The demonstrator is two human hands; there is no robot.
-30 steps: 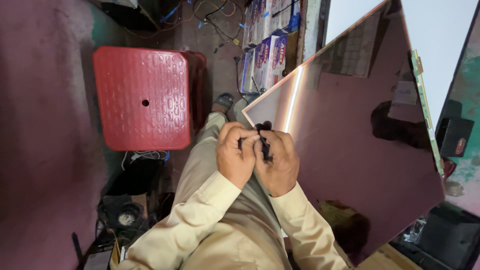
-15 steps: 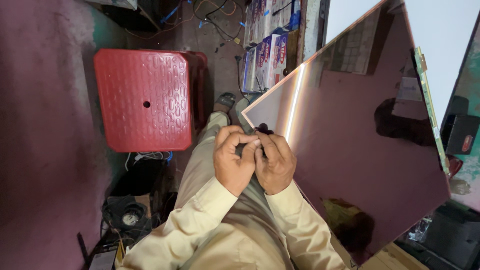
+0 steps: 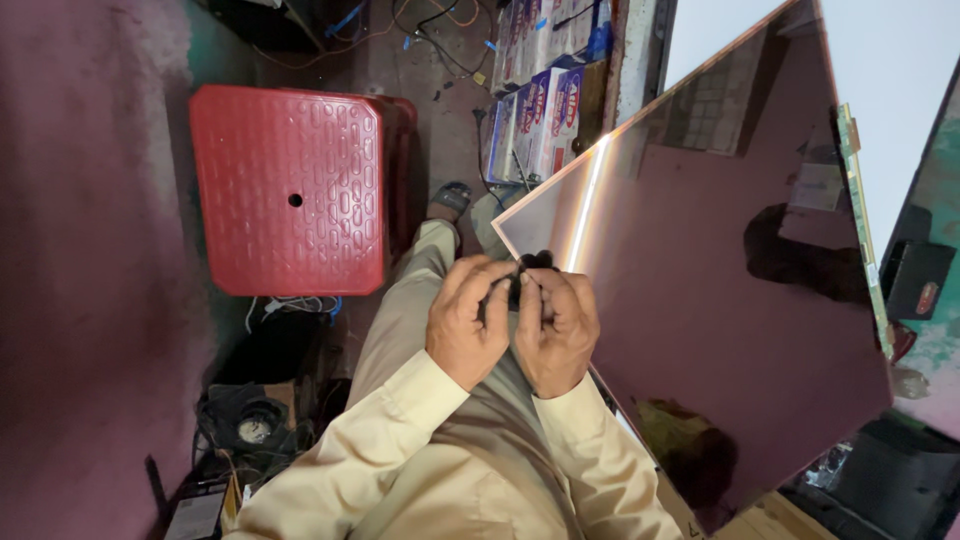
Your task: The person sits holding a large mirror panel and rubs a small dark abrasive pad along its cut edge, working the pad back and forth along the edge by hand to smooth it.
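Observation:
Both my hands meet over my lap, fingers curled around a small black object [image 3: 530,264] that shows only between the fingertips. My left hand [image 3: 467,322] pinches it from the left and my right hand [image 3: 556,328] from the right. Just beyond the fingers lies the near corner of a large glossy dark display panel [image 3: 720,300], which leans across the right of the view. What the black object is cannot be made out.
A red plastic stool [image 3: 290,190] stands on the floor to the left. Printed cartons [image 3: 540,110] and loose cables lie behind it. A dark device with a round fan [image 3: 250,425] sits by my left leg. Black equipment [image 3: 915,280] is at the right edge.
My hands have closed tighter together around the black object, which now shows less than a second ago. The panel and stool have kept their places.

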